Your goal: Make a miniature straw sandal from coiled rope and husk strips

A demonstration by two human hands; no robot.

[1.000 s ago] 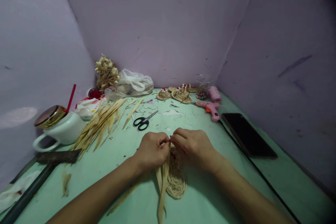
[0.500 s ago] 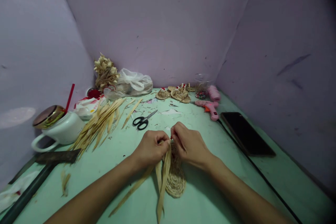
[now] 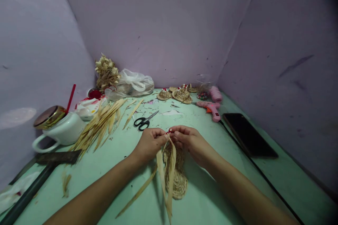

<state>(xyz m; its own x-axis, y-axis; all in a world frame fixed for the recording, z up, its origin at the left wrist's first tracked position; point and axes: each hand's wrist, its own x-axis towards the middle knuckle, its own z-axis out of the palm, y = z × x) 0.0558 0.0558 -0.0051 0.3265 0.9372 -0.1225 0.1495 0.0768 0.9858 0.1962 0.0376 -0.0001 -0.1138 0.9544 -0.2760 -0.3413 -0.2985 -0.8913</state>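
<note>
My left hand point(image 3: 151, 145) and my right hand point(image 3: 192, 144) meet over the table, fingertips pinched on either side of a small cluster of red and white beads point(image 3: 169, 131). The beads sit at the upper end of long flat straw strips point(image 3: 172, 168), which dangle below my fingers. Behind the strips hangs or rests a coiled, braided straw sole point(image 3: 177, 182), shaped like a small slipper. Its upper end is partly hidden by my hands. A pair of black-handled scissors point(image 3: 144, 122) lies just beyond my left hand.
A heap of straw strips point(image 3: 100, 123), a white mug point(image 3: 64, 130) and a hammer point(image 3: 58, 157) lie on the left. Finished-looking beaded straw pieces point(image 3: 182, 95) sit at the back. A pink glue gun point(image 3: 210, 107), its cord and a phone point(image 3: 248, 134) are on the right.
My fingers have shifted and opened out around the beads, which show more now. The hanging strips have swung slightly right, and more of the sole shows.
</note>
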